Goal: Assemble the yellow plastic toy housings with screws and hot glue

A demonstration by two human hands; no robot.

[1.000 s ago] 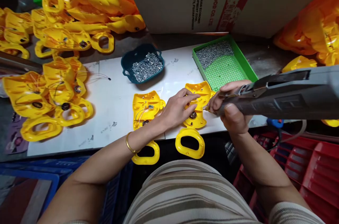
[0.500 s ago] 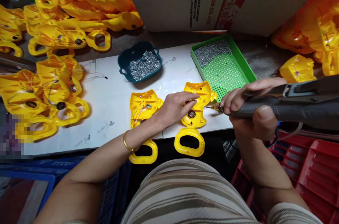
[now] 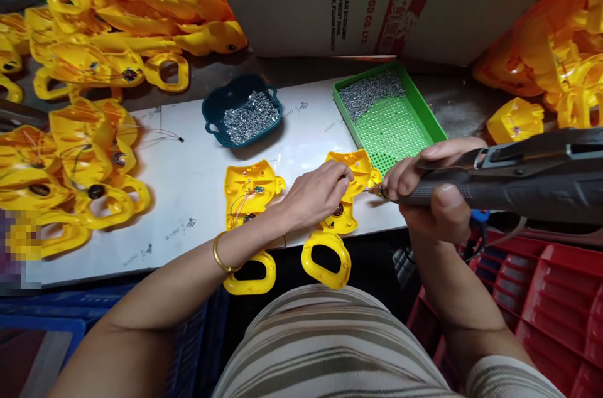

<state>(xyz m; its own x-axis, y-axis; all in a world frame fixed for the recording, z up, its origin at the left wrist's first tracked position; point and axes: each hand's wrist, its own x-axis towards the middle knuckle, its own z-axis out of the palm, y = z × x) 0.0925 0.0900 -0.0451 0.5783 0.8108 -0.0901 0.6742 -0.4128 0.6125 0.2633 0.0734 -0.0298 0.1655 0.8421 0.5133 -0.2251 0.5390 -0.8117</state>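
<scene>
My right hand (image 3: 436, 197) is wrapped around a dark electric screwdriver (image 3: 522, 169), whose bit points left, close to a yellow plastic shell half (image 3: 355, 167). Over that shell, my left hand (image 3: 313, 194) has its thumb and fingertips pinched together; whatever they hold is too small to make out. The shell lies open side up, a round dark part (image 3: 338, 209) inside and its loop handle (image 3: 346, 263) jutting past the table edge. Left of it, partly behind my left forearm, sits a second yellow shell half (image 3: 247, 184) with wires and a small circuit board.
A dark teal basket (image 3: 211, 109) of small screws and a green perforated tray (image 3: 426, 115) with more screws stand behind the shells. Yellow shells (image 3: 89, 166) are piled at left and right. A carton (image 3: 292, 2) rises at the back; red crates (image 3: 556, 297) stand below right.
My left fingers have closed from a looser curl into a pinch above the right shell. That shell has turned slightly. The view has shifted a little, and the screwdriver stays in my right hand.
</scene>
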